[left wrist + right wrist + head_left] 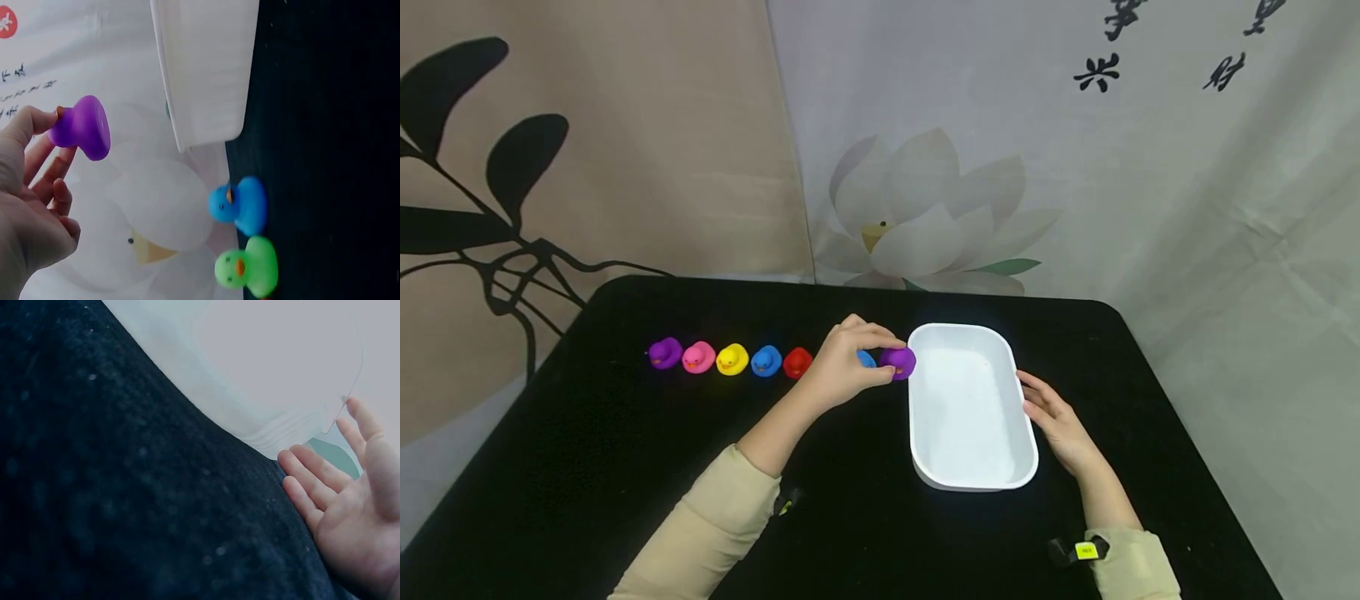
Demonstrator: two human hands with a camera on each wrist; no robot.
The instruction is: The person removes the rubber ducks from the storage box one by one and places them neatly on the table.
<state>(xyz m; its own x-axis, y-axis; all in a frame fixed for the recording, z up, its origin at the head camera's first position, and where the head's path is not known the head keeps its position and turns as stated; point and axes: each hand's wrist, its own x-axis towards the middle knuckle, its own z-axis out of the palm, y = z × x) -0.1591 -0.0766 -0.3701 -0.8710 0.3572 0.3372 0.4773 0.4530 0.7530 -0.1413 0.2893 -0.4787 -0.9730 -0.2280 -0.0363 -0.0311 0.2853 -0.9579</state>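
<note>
My left hand [841, 365] pinches a purple rubber duck [899, 362] between thumb and fingers, beside the left long side of a white rectangular tub [973, 487]. In the left wrist view the held duck [94, 128] is raised off the table, its flat base toward the tub wall [212, 75]. Under that hand stand a blue duck [250, 206] and a green duck [256, 265]; the green one is hidden in the head view. With extended fingers, my right hand [1060, 423] touches the tub's right side. No duck shows inside the tub.
Left of my left hand, a row of ducks runs along the black table [587, 467]: purple [665, 353], pink [698, 357], yellow [732, 359], blue [767, 361] and red [796, 362]. A printed cloth [925, 83] hangs behind the table.
</note>
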